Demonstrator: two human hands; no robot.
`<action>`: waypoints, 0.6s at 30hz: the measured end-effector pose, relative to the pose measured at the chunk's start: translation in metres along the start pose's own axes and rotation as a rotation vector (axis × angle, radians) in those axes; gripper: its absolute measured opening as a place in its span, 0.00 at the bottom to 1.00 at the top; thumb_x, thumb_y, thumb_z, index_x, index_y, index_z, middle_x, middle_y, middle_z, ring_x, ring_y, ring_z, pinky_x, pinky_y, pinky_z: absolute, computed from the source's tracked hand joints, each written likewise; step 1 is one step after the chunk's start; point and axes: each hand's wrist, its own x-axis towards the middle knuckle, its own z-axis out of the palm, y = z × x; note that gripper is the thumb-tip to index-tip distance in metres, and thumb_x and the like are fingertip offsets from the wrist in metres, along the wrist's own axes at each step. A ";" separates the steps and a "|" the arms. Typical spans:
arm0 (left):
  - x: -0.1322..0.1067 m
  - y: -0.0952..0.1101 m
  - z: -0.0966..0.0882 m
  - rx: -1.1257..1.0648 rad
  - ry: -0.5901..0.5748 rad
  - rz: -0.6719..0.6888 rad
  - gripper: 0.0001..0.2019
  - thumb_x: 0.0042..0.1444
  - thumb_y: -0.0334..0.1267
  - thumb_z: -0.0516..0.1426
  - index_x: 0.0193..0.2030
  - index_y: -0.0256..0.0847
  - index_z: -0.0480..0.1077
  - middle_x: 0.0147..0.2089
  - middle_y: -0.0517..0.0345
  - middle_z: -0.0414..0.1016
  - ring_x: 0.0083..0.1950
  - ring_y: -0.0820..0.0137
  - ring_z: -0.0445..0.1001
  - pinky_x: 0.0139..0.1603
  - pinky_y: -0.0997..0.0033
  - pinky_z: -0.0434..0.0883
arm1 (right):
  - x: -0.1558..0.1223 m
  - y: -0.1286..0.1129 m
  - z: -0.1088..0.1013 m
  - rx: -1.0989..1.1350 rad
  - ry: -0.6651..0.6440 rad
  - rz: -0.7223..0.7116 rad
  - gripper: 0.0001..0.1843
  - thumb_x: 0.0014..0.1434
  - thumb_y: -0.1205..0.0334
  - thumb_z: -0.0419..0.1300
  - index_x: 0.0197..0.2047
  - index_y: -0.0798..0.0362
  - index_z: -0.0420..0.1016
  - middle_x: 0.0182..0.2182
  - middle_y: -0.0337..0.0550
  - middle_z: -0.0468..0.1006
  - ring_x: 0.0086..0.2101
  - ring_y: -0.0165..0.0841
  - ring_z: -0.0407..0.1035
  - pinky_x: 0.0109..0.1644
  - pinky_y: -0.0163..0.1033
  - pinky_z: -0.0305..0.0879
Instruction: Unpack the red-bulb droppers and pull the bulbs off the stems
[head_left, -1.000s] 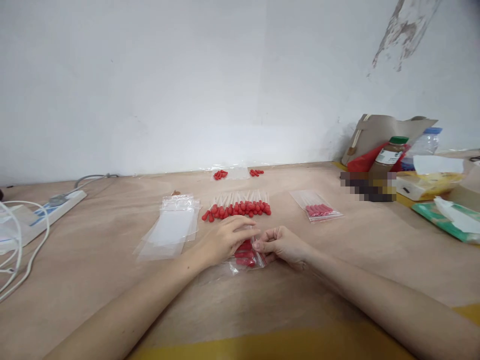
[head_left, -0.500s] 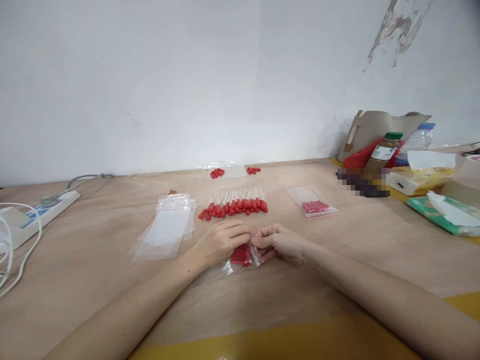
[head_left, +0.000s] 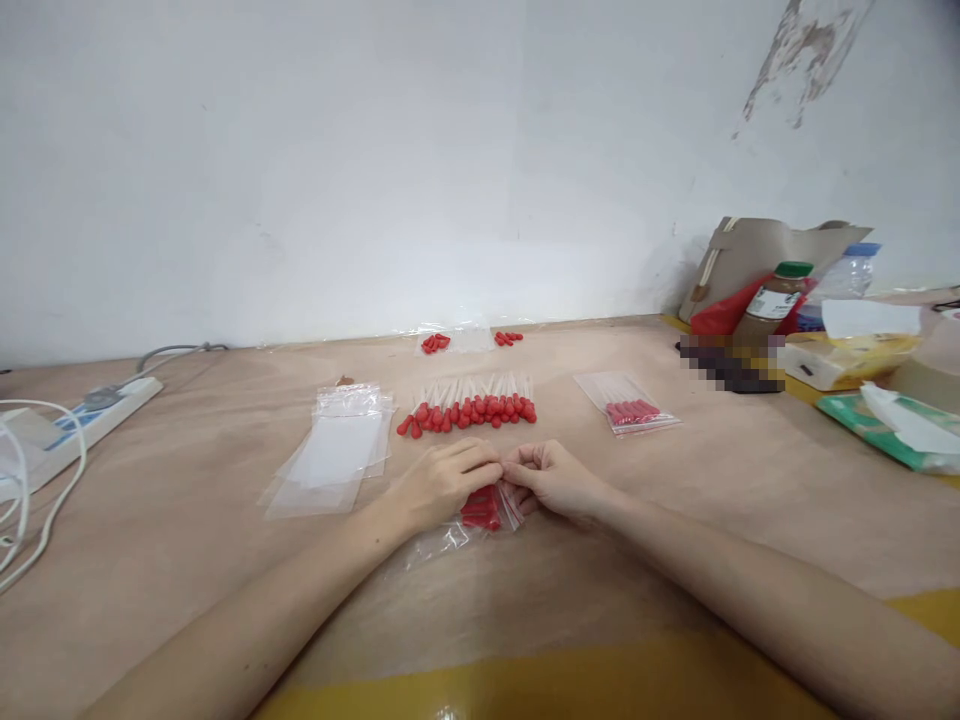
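Observation:
My left hand (head_left: 456, 478) and my right hand (head_left: 551, 480) meet at a clear zip bag (head_left: 512, 508) low over the table. Both sets of fingers are pinched on its edge, near the red-striped seal. Inside lie several red rubber bulbs (head_left: 480, 512); their other ends are hidden under my left hand. Beyond my hands is a row of droppers (head_left: 480, 408) with red bulbs toward me and pale tubes pointing away. A stack of flat clear zip bags (head_left: 330, 450) lies to the left. To the right rests a filled zip bag (head_left: 630, 408) with several red-bulbed droppers.
Loose red bulbs (head_left: 435, 343) lie on clear plastic (head_left: 469, 340) by the wall. A power strip (head_left: 112, 420) with white cables (head_left: 81, 460) is at left. At right stand a green-capped bottle (head_left: 776, 300), a grey bag (head_left: 750, 245) and a green tissue pack (head_left: 892, 430).
My right fingers have slid slightly left along the zip bag's edge, closer to my left fingertips. More of the bag's clear plastic now shows below my left wrist.

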 end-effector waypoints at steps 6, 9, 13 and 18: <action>0.002 0.003 -0.003 -0.055 -0.091 0.058 0.13 0.63 0.30 0.42 0.37 0.36 0.66 0.39 0.53 0.72 0.48 0.70 0.69 0.45 0.71 0.69 | 0.001 0.003 0.007 -0.155 0.096 -0.012 0.13 0.50 0.68 0.59 0.19 0.54 0.59 0.10 0.29 0.65 0.13 0.22 0.60 0.16 0.27 0.55; 0.003 0.003 -0.011 -0.084 -0.145 -0.016 0.13 0.63 0.30 0.41 0.38 0.38 0.66 0.41 0.54 0.71 0.46 0.71 0.70 0.44 0.73 0.69 | 0.003 0.006 0.004 -0.258 0.136 -0.048 0.14 0.50 0.69 0.57 0.16 0.53 0.59 0.09 0.30 0.64 0.12 0.22 0.58 0.15 0.28 0.53; 0.002 -0.001 -0.016 -0.117 -0.143 -0.095 0.14 0.63 0.28 0.40 0.41 0.40 0.66 0.50 0.54 0.68 0.54 0.70 0.66 0.51 0.70 0.67 | 0.007 0.011 -0.004 -0.294 0.104 -0.103 0.06 0.49 0.68 0.56 0.23 0.52 0.61 0.13 0.30 0.65 0.14 0.24 0.61 0.17 0.29 0.55; -0.008 0.016 -0.026 -0.227 -0.157 -0.362 0.17 0.60 0.40 0.50 0.55 0.41 0.57 0.64 0.46 0.53 0.62 0.61 0.57 0.57 0.60 0.63 | 0.009 0.016 -0.019 -0.483 0.191 -0.397 0.07 0.43 0.70 0.56 0.27 0.52 0.61 0.14 0.28 0.63 0.16 0.22 0.57 0.20 0.27 0.52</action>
